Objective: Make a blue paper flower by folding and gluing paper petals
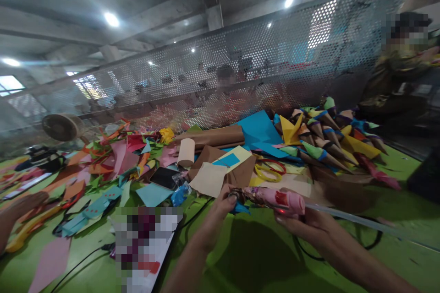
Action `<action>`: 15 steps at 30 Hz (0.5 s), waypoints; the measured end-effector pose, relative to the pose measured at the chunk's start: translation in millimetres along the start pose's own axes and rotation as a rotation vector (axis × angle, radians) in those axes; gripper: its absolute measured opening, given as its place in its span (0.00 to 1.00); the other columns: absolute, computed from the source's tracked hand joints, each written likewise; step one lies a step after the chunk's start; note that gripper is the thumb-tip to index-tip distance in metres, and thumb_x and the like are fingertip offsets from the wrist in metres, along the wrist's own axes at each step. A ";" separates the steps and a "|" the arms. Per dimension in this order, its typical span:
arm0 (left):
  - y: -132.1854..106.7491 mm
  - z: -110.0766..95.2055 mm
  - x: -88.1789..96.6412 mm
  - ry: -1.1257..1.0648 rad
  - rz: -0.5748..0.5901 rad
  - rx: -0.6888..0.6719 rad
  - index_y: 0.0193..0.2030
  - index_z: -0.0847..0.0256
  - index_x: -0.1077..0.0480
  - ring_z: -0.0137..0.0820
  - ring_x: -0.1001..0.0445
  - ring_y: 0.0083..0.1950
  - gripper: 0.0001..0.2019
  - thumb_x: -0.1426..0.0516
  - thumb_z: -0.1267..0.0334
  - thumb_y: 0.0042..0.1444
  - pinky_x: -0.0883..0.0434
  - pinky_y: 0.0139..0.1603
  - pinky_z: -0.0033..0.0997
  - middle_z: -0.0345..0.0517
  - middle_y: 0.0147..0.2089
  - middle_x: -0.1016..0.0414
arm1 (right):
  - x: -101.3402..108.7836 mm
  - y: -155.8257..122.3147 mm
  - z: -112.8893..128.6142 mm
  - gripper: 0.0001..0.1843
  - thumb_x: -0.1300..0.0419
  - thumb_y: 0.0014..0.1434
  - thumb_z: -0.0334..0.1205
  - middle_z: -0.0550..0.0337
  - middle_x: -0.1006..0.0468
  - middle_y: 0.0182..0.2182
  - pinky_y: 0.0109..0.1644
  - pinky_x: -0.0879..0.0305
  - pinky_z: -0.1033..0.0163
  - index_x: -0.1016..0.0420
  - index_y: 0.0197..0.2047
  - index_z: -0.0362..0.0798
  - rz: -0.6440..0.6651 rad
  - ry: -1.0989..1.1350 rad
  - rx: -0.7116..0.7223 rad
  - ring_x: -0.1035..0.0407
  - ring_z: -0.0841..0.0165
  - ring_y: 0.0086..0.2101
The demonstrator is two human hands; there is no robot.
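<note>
In my right hand (pixel 305 222) is a pink hot glue gun (pixel 275 198), its fingers wrapped round the handle from behind. A red light glows on its side, and a long translucent glue stick (pixel 347 214) runs out of its back. My left hand (pixel 224 202) is closed in a pinch right at the dark, messy nozzle. A small blue paper piece (pixel 242 208) shows just below those fingertips; whether it is pinched I cannot make out. Behind the glue gun lie a yellow tape roll (pixel 263 176) and a cream paper sheet (pixel 210 178).
Coloured paper scraps (pixel 120 155) cover the green table's (pixel 254 256) left side. Paper cones (pixel 330 142) are piled at the back right. A black phone (pixel 163 177) lies mid-table. Another person's hand (pixel 20 210) is at the left. A perforated metal screen (pixel 206 87) stands behind.
</note>
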State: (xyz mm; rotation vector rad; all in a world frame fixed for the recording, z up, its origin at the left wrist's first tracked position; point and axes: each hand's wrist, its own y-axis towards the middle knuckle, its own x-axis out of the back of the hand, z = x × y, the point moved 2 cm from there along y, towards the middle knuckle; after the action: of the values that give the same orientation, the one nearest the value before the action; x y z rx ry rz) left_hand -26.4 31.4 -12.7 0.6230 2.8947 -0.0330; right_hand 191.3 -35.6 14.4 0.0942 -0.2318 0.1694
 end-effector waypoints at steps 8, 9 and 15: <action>-7.2 -9.1 -7.0 0.012 -0.020 -0.027 0.41 0.59 0.28 0.38 0.32 0.46 0.16 0.37 0.50 0.53 0.36 0.50 0.34 0.45 0.41 0.28 | -1.9 0.4 -0.9 0.28 0.39 0.61 0.53 0.52 0.24 0.57 0.61 0.36 0.47 0.29 0.62 0.52 -0.015 -0.016 -0.027 0.30 0.50 0.54; -7.3 -9.6 -6.5 0.015 -0.024 -0.032 0.41 0.59 0.28 0.38 0.32 0.46 0.16 0.37 0.50 0.53 0.36 0.51 0.34 0.45 0.41 0.28 | -1.6 0.8 -0.2 0.27 0.39 0.61 0.53 0.52 0.24 0.57 0.61 0.36 0.47 0.28 0.61 0.52 -0.015 -0.019 -0.028 0.30 0.50 0.54; -3.3 -2.1 -0.5 0.013 -0.045 -0.013 0.42 0.58 0.28 0.38 0.32 0.46 0.17 0.37 0.48 0.53 0.35 0.51 0.35 0.45 0.41 0.28 | 1.1 1.9 3.4 0.26 0.39 0.60 0.53 0.52 0.25 0.57 0.61 0.37 0.46 0.25 0.58 0.52 -0.035 -0.033 -0.021 0.31 0.49 0.55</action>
State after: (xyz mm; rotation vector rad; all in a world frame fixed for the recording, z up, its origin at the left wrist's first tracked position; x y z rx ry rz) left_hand -27.6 28.4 -10.6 0.5579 2.9191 -0.0157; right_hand 191.3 -34.0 18.0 0.0802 -0.2644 0.1311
